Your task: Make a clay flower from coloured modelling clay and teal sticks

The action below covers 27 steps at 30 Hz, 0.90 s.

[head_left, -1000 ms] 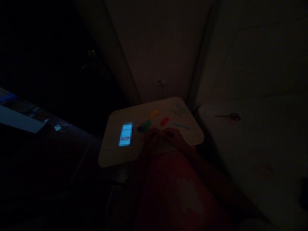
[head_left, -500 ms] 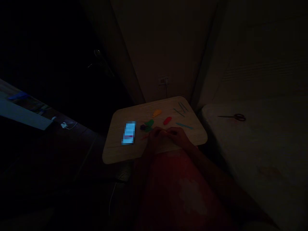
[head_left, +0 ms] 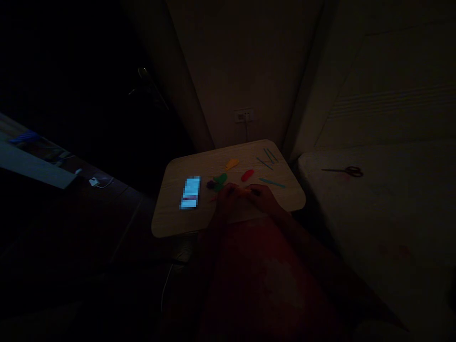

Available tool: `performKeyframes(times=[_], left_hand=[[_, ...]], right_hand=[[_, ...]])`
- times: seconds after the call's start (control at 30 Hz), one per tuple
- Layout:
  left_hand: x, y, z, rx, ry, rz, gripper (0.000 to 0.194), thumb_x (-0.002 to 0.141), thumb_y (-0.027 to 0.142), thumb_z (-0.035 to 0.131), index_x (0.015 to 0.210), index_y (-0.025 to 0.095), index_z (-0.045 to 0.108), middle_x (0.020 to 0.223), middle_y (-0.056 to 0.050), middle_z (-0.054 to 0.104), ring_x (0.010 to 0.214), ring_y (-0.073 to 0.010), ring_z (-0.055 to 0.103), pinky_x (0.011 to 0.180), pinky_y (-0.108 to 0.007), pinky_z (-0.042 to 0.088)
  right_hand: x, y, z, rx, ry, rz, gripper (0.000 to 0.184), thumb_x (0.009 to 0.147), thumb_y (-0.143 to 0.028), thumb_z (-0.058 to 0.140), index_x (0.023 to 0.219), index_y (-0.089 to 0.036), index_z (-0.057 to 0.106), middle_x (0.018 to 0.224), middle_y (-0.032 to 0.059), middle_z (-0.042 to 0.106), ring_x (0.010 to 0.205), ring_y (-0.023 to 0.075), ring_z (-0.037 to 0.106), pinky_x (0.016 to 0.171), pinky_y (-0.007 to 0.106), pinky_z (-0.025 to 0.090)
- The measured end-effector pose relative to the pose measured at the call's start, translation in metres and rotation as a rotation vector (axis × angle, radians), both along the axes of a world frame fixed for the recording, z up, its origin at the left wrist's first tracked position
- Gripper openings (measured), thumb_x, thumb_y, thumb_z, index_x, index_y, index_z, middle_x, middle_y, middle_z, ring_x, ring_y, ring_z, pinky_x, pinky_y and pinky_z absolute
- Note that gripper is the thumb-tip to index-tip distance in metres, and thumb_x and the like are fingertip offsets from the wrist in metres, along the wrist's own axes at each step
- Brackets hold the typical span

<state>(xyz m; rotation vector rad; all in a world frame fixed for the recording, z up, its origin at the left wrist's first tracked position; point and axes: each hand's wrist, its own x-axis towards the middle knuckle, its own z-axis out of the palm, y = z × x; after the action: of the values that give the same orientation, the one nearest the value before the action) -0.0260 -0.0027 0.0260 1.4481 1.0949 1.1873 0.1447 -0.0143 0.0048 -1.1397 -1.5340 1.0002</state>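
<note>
My left hand and my right hand are close together at the near edge of a small wooden table. Their fingers are closed on a piece of orange modelling clay, mostly hidden between them. Just beyond lie a red clay lump and a yellow-orange one. Green clay and a dark purple lump sit by my left hand. To the right of the red lump lies a blue modelling tool. The scene is very dark.
A lit phone lies on the table's left side. Several thin sticks are at its far right corner. Scissors rest on a pale surface to the right. A wall socket holds a plugged cable.
Both hands stay together around the orange clay, their fingers shifted slightly and a little farther apart. The view has tilted slightly; the things on the table keep their places.
</note>
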Motion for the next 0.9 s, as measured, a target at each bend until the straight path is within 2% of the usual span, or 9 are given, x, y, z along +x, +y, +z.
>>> performKeyframes(times=[0.17,0.33,0.5,0.7,0.9], left_hand=[[-0.001,-0.003,0.005,0.039,0.083,-0.039,0.020,0.078,0.034,0.068,0.068,0.016,0.067,0.068,0.000,0.063,0.069,-0.0145,0.056,0.065,-0.025,0.045],[-0.004,-0.003,0.002,0.034,0.080,-0.007,0.020,0.076,0.033,0.070,0.064,0.017,0.066,0.066,0.000,0.062,0.066,-0.0135,0.055,0.062,-0.024,0.043],[0.002,-0.001,-0.001,-0.007,0.097,0.065,0.022,0.075,0.036,0.073,0.064,0.017,0.068,0.065,-0.001,0.065,0.065,-0.0150,0.056,0.060,-0.025,0.044],[0.003,0.003,-0.003,0.003,0.013,0.065,0.030,0.084,0.045,0.067,0.077,0.017,0.073,0.076,-0.004,0.072,0.073,-0.0178,0.063,0.066,-0.027,0.051],[-0.004,0.005,-0.009,0.030,0.064,0.052,0.025,0.079,0.042,0.073,0.075,0.018,0.070,0.078,-0.002,0.070,0.077,-0.0174,0.063,0.072,-0.027,0.051]], right_hand=[[0.001,-0.002,0.001,0.027,-0.041,0.001,0.034,0.084,-0.050,0.068,0.073,-0.017,0.071,0.063,0.0012,0.061,0.063,0.0151,0.051,0.056,0.025,0.036],[-0.002,-0.004,0.003,0.020,-0.024,0.020,0.038,0.084,-0.053,0.067,0.070,-0.017,0.068,0.064,0.0000,0.058,0.061,0.0137,0.048,0.056,0.025,0.035],[-0.002,-0.004,0.003,-0.012,0.054,-0.049,0.036,0.081,-0.051,0.068,0.067,-0.018,0.064,0.062,-0.0007,0.054,0.060,0.0134,0.046,0.054,0.025,0.033],[0.001,-0.003,0.001,-0.026,0.148,-0.070,0.036,0.084,-0.053,0.064,0.075,-0.019,0.065,0.067,0.0002,0.058,0.063,0.0144,0.049,0.057,0.025,0.037],[-0.001,-0.005,0.005,0.003,0.142,-0.034,0.034,0.084,-0.051,0.064,0.077,-0.018,0.068,0.072,0.0020,0.063,0.068,0.0160,0.054,0.061,0.026,0.041]])
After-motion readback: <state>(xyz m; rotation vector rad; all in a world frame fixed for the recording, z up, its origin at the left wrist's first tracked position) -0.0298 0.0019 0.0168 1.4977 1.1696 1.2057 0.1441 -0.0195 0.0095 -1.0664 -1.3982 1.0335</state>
